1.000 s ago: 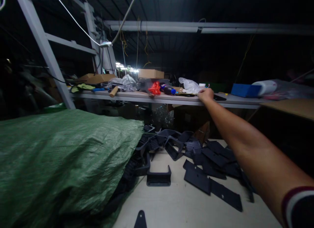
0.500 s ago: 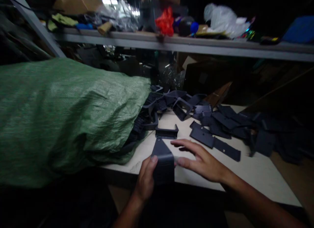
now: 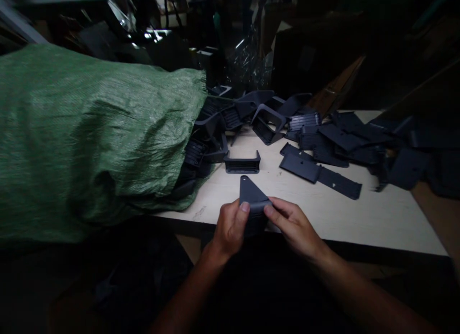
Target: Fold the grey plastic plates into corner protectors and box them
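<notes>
A dark grey plastic bracket [image 3: 252,192] with a triangular side and a small hole at its tip is held over the table's front edge. My left hand [image 3: 232,224] is closed on its left side, thumb on top. On the opposite side my right hand [image 3: 293,224] grips it between thumb and fingers. The bracket's lower part is in shadow. Just beyond it, a similar U-shaped bracket [image 3: 242,165] rests on the pale table [image 3: 230,192]. Flat dark plates [image 3: 302,167] lie to the right of that.
A large green woven sack [image 3: 136,132] lies on the left, with several dark brackets [image 3: 212,132] at its mouth. More brackets [image 3: 268,123] and plates [image 3: 345,132] are heaped along the back and right. A cardboard flap [image 3: 338,87] and clear plastic wrap [image 3: 249,61] stand behind.
My right hand has come in from the right and closed on the bracket, which has tilted and shifted slightly right. The view has tipped downward, so the upper shelf's contents are out of sight.
</notes>
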`<state>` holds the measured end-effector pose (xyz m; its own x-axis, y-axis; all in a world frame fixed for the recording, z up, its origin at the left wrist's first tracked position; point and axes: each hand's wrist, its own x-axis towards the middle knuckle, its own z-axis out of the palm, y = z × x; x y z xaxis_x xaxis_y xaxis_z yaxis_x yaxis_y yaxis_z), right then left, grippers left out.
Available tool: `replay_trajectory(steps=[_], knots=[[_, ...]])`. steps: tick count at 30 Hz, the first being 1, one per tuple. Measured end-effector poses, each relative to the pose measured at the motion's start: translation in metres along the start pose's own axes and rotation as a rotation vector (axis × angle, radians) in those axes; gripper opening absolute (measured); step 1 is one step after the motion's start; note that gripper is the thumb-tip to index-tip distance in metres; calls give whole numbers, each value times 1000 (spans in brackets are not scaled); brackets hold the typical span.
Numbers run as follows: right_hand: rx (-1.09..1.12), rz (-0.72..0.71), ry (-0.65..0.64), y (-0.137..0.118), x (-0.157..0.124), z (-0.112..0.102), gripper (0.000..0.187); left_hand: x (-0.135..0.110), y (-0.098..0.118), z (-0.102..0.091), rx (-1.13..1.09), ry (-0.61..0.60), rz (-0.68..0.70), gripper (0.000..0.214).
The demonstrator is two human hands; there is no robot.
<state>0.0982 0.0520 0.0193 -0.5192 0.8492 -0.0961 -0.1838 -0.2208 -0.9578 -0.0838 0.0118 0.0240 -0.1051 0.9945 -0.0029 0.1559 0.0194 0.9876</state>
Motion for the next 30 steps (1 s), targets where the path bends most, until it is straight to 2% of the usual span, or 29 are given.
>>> replay_trajectory(steps=[3,6,8,10,12,16,21,24,26,30], knots=[[-126,-105,80,-5,-10,-2,27,6,-1,-11,-3,-105,-28,54],[-281,-185,92,-13,-16,-6,28,19,2,-17,-208,2,-95,68],[-364,-225,45,-13,-19,-6,28,27,8,-12,-429,31,-181,70],[-398,-276,24,-7,-21,-4,28,32,20,0,-643,-56,-270,64],[-383,-322,73,4,-24,-1,27,31,34,14,-765,-104,-304,48],[-338,-354,209,16,-31,3,29,22,52,30,-733,10,-257,29],[-281,-285,167,11,-27,4,28,25,47,29,-835,51,-272,28],[-302,-258,134,17,-25,6,49,29,42,28,-909,29,-335,32],[-329,-257,154,24,-25,10,59,29,40,29,-898,43,-331,33],[-332,-271,211,38,-26,17,53,24,41,30,-811,98,-276,33]])
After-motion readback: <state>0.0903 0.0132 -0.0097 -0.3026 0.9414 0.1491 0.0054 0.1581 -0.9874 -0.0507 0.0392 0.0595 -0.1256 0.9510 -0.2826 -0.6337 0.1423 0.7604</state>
